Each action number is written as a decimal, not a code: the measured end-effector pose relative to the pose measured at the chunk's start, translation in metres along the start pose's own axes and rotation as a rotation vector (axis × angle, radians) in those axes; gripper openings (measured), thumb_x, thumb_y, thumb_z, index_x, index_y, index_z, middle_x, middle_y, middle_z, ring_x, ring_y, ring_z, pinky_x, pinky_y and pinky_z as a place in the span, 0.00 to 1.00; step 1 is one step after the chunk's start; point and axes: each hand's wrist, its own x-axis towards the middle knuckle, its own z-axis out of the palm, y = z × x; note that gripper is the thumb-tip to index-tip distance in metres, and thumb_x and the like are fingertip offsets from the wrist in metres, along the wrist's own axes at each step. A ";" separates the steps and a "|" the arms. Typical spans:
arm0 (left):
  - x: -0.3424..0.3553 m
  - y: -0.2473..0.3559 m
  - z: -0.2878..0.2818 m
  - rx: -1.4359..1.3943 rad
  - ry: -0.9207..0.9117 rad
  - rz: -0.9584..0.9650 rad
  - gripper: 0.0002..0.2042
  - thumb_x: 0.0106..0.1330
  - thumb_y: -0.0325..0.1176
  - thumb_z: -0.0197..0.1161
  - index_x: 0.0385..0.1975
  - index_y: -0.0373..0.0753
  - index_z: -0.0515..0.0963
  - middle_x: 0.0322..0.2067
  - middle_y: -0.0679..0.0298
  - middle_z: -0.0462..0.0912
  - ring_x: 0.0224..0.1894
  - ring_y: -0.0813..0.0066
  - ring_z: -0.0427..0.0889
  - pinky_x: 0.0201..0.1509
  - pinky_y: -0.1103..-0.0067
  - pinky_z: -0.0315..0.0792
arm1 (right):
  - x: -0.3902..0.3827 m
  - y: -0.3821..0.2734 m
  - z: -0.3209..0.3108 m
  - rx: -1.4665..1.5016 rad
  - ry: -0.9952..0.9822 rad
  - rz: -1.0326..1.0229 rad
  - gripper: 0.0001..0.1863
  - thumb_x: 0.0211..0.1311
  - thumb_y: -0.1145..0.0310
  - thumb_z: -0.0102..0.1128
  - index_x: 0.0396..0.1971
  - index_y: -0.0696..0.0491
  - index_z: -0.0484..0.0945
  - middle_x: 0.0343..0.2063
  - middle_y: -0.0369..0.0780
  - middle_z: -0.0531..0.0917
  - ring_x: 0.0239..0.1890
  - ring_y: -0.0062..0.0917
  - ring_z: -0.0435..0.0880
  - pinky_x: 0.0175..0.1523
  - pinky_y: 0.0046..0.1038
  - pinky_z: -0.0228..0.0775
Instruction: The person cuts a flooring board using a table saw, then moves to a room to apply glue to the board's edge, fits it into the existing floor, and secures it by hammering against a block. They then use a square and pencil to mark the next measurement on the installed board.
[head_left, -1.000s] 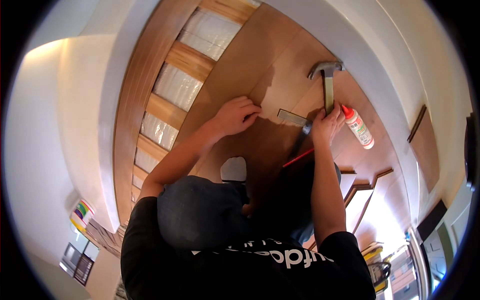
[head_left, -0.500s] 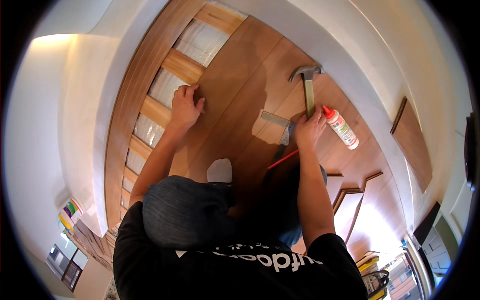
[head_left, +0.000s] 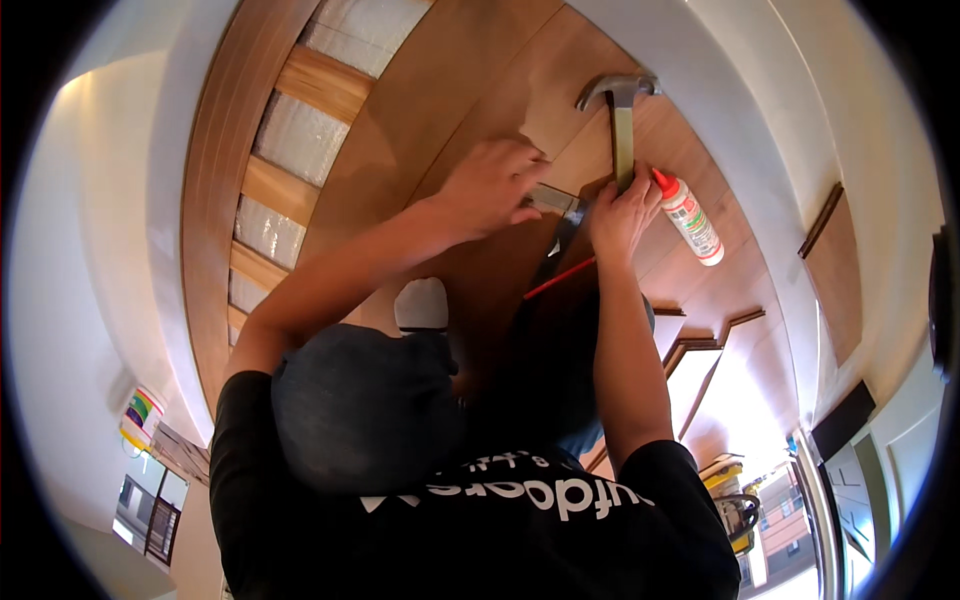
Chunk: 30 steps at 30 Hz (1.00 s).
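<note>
On the wooden floor boards point(head_left: 440, 110), my left hand point(head_left: 495, 185) pressed fingers-down on a small metal piece point(head_left: 552, 200), grip half curled, not clearly holding it. My right hand point(head_left: 620, 215) had its grip closed round the hammer point(head_left: 622, 120) handle, head resting on the boards. Glue bottle point(head_left: 690, 218) lay just beside that hand.

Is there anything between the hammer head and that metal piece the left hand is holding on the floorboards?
Nothing visible. The right hand grips the hammer by its handle, head raised above the boards. The left hand rests on the metal piece. The glue bottle lies off to the side.
</note>
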 end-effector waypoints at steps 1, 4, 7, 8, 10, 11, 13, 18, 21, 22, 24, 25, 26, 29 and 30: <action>0.008 0.003 0.009 0.033 -0.062 0.092 0.26 0.59 0.43 0.73 0.56 0.41 0.76 0.57 0.59 0.75 0.61 0.56 0.73 0.63 0.65 0.68 | 0.002 0.001 0.001 0.003 0.008 -0.001 0.30 0.58 0.75 0.60 0.63 0.57 0.69 0.59 0.56 0.71 0.65 0.57 0.64 0.71 0.52 0.55; 0.011 -0.006 0.018 0.096 -0.081 0.230 0.22 0.61 0.43 0.71 0.52 0.42 0.77 0.52 0.63 0.76 0.58 0.61 0.74 0.60 0.67 0.70 | 0.003 0.001 -0.002 0.035 -0.004 0.029 0.30 0.58 0.74 0.61 0.63 0.57 0.69 0.59 0.56 0.71 0.65 0.56 0.64 0.71 0.52 0.55; 0.004 -0.016 0.019 0.091 -0.065 0.248 0.18 0.64 0.41 0.68 0.49 0.41 0.77 0.48 0.64 0.78 0.54 0.62 0.77 0.55 0.68 0.71 | 0.004 -0.005 -0.014 0.042 0.021 -0.043 0.28 0.58 0.74 0.61 0.61 0.56 0.71 0.58 0.54 0.72 0.64 0.55 0.67 0.70 0.52 0.58; -0.001 -0.019 0.017 0.079 -0.029 0.176 0.17 0.65 0.41 0.67 0.49 0.41 0.76 0.47 0.63 0.79 0.52 0.62 0.78 0.53 0.69 0.71 | 0.002 -0.009 -0.021 0.011 0.060 -0.145 0.25 0.58 0.75 0.61 0.58 0.56 0.74 0.57 0.53 0.74 0.63 0.53 0.69 0.68 0.51 0.61; -0.004 -0.029 0.008 0.070 0.024 0.117 0.15 0.67 0.40 0.65 0.48 0.41 0.75 0.47 0.62 0.80 0.51 0.62 0.80 0.52 0.69 0.72 | -0.009 -0.015 -0.038 0.011 -0.122 -0.234 0.21 0.58 0.74 0.61 0.54 0.56 0.76 0.55 0.50 0.75 0.60 0.51 0.72 0.65 0.49 0.65; -0.007 -0.035 0.004 0.061 -0.019 0.044 0.16 0.68 0.40 0.64 0.51 0.41 0.75 0.47 0.60 0.80 0.50 0.60 0.80 0.52 0.67 0.73 | -0.017 -0.016 -0.048 0.007 -0.325 -0.317 0.17 0.58 0.74 0.61 0.49 0.55 0.78 0.53 0.48 0.77 0.58 0.49 0.75 0.62 0.47 0.69; -0.012 -0.048 -0.009 0.047 -0.040 -0.026 0.17 0.69 0.41 0.63 0.54 0.41 0.74 0.47 0.57 0.79 0.49 0.57 0.81 0.51 0.65 0.74 | -0.032 -0.026 -0.066 -0.080 -0.392 -0.372 0.15 0.58 0.74 0.63 0.46 0.54 0.78 0.50 0.47 0.78 0.54 0.47 0.77 0.59 0.45 0.71; -0.013 -0.106 -0.057 0.085 0.221 -0.333 0.19 0.75 0.40 0.59 0.61 0.41 0.73 0.47 0.51 0.79 0.48 0.48 0.81 0.50 0.59 0.77 | -0.042 -0.015 -0.077 -0.167 -0.699 -0.556 0.14 0.55 0.74 0.65 0.43 0.52 0.78 0.45 0.45 0.79 0.49 0.42 0.79 0.54 0.42 0.74; 0.003 -0.144 -0.078 0.010 0.374 -0.386 0.18 0.76 0.38 0.58 0.61 0.39 0.73 0.47 0.50 0.79 0.46 0.47 0.81 0.48 0.61 0.77 | -0.050 -0.014 -0.063 -0.218 -0.571 -0.823 0.14 0.52 0.74 0.65 0.41 0.52 0.78 0.44 0.44 0.79 0.49 0.41 0.80 0.51 0.41 0.75; 0.016 -0.152 -0.080 0.003 0.380 -0.374 0.18 0.76 0.38 0.58 0.61 0.39 0.73 0.47 0.50 0.79 0.46 0.47 0.81 0.48 0.61 0.77 | -0.052 -0.011 -0.055 -0.280 -0.622 -0.811 0.11 0.55 0.72 0.61 0.40 0.53 0.78 0.42 0.44 0.79 0.48 0.40 0.80 0.51 0.39 0.76; 0.034 -0.168 -0.087 0.010 0.447 -0.343 0.17 0.76 0.36 0.58 0.61 0.38 0.73 0.47 0.50 0.79 0.45 0.46 0.81 0.48 0.62 0.78 | -0.051 -0.007 -0.040 -0.343 -0.673 -0.810 0.09 0.58 0.71 0.58 0.39 0.53 0.78 0.41 0.43 0.79 0.48 0.39 0.81 0.51 0.36 0.77; 0.041 -0.177 -0.089 0.001 0.481 -0.333 0.17 0.77 0.35 0.57 0.61 0.37 0.72 0.47 0.50 0.79 0.45 0.47 0.81 0.48 0.62 0.78 | -0.049 -0.010 -0.035 -0.311 -0.677 -0.755 0.11 0.55 0.72 0.61 0.40 0.52 0.77 0.40 0.43 0.78 0.46 0.40 0.81 0.49 0.38 0.77; 0.048 -0.185 -0.090 0.002 0.485 -0.340 0.17 0.77 0.35 0.57 0.61 0.37 0.72 0.47 0.50 0.79 0.45 0.47 0.81 0.48 0.62 0.78 | -0.046 -0.013 -0.031 -0.280 -0.680 -0.698 0.14 0.52 0.74 0.64 0.40 0.52 0.76 0.38 0.44 0.78 0.45 0.41 0.81 0.47 0.40 0.78; 0.068 -0.208 -0.087 0.032 0.553 -0.397 0.17 0.78 0.36 0.56 0.61 0.37 0.72 0.48 0.48 0.79 0.47 0.46 0.81 0.50 0.62 0.78 | -0.031 -0.039 -0.038 -0.141 -0.701 -0.552 0.14 0.55 0.74 0.61 0.43 0.52 0.76 0.39 0.45 0.78 0.43 0.43 0.82 0.45 0.43 0.79; 0.074 -0.213 -0.084 0.026 0.554 -0.398 0.17 0.78 0.36 0.56 0.61 0.37 0.72 0.48 0.48 0.79 0.47 0.46 0.81 0.50 0.62 0.78 | -0.020 -0.044 -0.041 -0.147 -0.703 -0.550 0.14 0.55 0.74 0.61 0.43 0.52 0.76 0.39 0.45 0.78 0.43 0.43 0.82 0.45 0.43 0.79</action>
